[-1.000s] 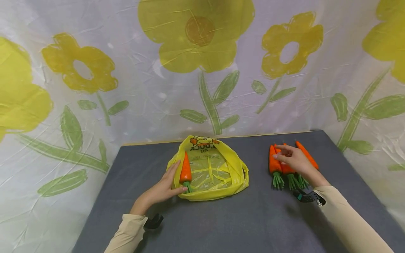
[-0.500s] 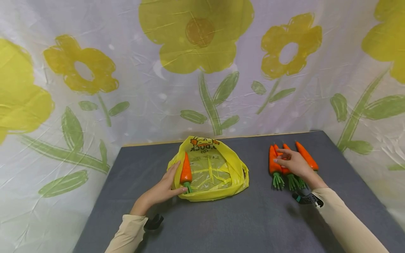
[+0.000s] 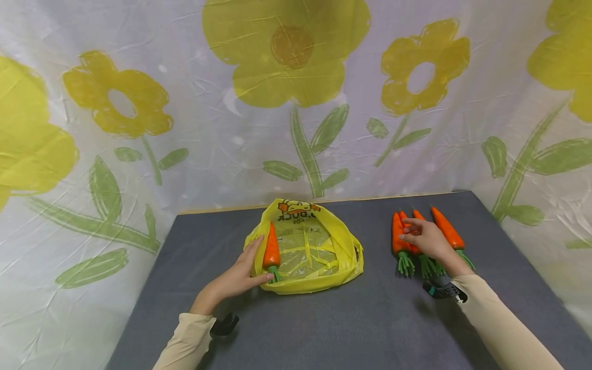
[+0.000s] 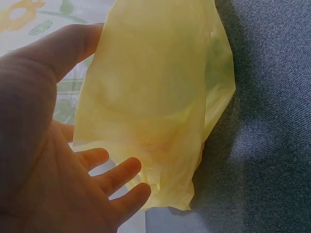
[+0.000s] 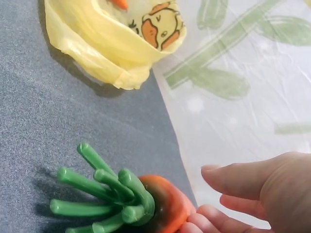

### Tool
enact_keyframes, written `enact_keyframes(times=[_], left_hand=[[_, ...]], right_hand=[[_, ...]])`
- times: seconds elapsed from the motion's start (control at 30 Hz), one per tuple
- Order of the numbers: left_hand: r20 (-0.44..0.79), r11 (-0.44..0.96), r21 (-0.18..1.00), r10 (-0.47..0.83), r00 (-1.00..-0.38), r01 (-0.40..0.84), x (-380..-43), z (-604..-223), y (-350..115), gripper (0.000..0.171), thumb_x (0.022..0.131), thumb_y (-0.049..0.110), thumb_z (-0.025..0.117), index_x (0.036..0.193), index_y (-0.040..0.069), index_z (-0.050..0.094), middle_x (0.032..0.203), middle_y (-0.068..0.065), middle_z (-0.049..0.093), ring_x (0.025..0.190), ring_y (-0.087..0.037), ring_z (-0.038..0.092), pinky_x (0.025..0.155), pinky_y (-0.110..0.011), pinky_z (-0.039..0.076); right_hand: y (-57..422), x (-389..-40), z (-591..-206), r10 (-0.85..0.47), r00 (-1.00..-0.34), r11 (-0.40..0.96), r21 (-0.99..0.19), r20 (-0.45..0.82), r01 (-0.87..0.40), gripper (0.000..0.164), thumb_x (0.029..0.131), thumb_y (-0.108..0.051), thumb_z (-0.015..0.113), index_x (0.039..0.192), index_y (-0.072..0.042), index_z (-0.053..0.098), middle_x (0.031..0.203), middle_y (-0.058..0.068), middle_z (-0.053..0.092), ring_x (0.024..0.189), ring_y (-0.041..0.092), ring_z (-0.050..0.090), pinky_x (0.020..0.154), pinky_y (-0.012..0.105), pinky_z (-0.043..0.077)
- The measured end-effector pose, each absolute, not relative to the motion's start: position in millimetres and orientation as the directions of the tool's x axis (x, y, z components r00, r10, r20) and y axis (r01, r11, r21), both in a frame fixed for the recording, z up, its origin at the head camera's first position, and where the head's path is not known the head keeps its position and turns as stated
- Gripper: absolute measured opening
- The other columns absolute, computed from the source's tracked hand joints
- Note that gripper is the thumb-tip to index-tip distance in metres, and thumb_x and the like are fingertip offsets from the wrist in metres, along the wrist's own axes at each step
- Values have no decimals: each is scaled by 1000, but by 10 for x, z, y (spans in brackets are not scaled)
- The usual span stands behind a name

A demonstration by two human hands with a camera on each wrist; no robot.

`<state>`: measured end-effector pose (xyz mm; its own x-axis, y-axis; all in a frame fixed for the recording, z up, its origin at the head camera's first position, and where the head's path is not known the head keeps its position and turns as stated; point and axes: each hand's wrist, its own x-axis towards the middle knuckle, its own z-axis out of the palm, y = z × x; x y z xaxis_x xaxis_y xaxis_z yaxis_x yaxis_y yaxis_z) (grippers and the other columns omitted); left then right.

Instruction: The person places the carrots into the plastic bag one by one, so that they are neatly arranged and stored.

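Note:
My left hand touches the left side of a yellow plastic bag, its fingers fairly straight and its thumb by the rim. In the left wrist view the bag stands beside the spread fingers. One orange carrot with green stems lies inside. Over a group of carrots at the right hovers my right hand, partly hiding them. In the right wrist view its fingers touch or nearly touch one carrot, thumb held apart. A separate carrot lies just right of the hand.
Everything lies on a dark grey table. Behind it hangs a pale curtain printed with yellow flowers, meeting the table's back edge. Dark bands are on both wrists, such as the right wristband.
My right hand has shifted slightly left and lower over the carrots, uncovering more of the rightmost carrot and its green stems. The left hand and the bag stay where they were.

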<state>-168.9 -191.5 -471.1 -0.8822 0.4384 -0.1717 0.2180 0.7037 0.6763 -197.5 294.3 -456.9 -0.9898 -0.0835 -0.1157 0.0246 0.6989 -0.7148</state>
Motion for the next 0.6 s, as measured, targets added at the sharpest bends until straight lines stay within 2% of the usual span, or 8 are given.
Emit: enact_keyframes(times=[0.43,0.6], left_hand=[[-182,715,667,431,-884,212,-1692,-4715,-1924,104,91,46,68,161,20,-4,167,-18,1,153,-43,7,116,-66,23],[-186,710,674,430,-883,204,-1690,-4722,-1925,104,92,45,68,161,22,-5,167,-17,1,154,-42,7,117,-66,23]], right_hand=[[2862,-2005,-4613,-119,-985,702,-712,-124,5,60,93,-11,66,146,4,43,125,27,59,107,38,62,74,34,53],[2812,-2023,-4647,-123,-984,736,-677,-126,-5,60,93,-17,68,145,4,45,125,28,60,107,39,61,79,41,54]])
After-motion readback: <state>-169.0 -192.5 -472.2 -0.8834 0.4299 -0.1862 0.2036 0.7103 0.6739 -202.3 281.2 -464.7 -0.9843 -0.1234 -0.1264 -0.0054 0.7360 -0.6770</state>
